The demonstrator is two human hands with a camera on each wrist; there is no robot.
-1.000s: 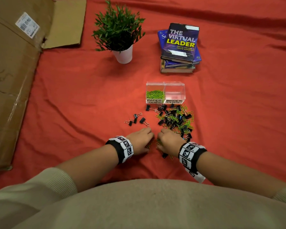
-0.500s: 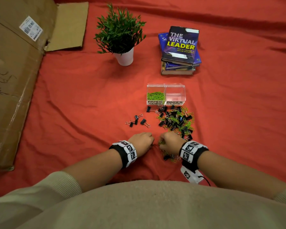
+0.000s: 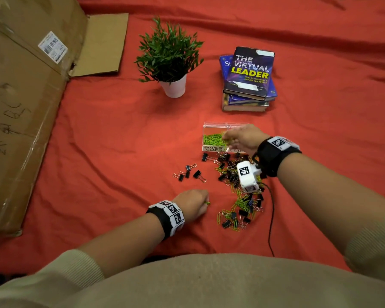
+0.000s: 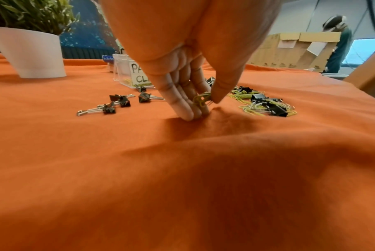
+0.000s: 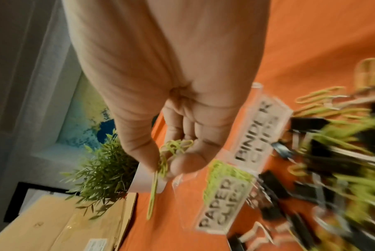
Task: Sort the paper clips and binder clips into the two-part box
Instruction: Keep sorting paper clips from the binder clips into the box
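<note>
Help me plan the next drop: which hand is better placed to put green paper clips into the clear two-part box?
The right hand. It holds a bunch of green paper clips at the clear two-part box, by the PAPER CLIPS side. The left hand pinches clips low on the red cloth, farther away.

Matt red cloth [image 3: 111, 152], clear glossy plastic box [image 3: 211, 126], brown cardboard [image 3: 20, 96], shiny wire binder clips [image 3: 188, 167]

Right hand [image 3: 240, 138] lifted from the pile [image 3: 238, 194], now held over the box [image 3: 211, 126] with green paper clips [image 5: 171, 152] pinched.
</note>
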